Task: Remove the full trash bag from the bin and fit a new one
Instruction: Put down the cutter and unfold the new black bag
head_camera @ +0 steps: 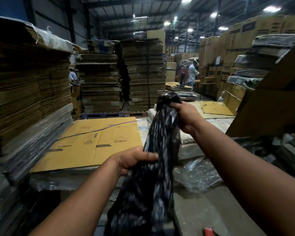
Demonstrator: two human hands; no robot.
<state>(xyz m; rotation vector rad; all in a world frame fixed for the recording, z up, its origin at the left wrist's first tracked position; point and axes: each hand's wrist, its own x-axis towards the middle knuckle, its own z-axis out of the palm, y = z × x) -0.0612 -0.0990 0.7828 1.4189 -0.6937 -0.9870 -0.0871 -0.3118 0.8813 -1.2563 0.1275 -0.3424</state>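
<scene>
A black trash bag (160, 133) hangs bunched and stretched in front of me, blurred by motion. My right hand (186, 116) grips its upper end, with a wad of bag sticking out above the fist. Lower down, my left hand (134, 160) is closed around the bag's middle. The rest of the bag trails down toward the bottom of the view. No bin is in view.
Tall stacks of flattened cardboard (29, 92) stand at left and ahead. A flat yellow-brown carton (99, 142) lies on wrapped bundles with a thin wire across it. Clear plastic wrap (197, 174) lies on the floor. A slanted board (276, 99) leans at right. A person (192, 72) works far back.
</scene>
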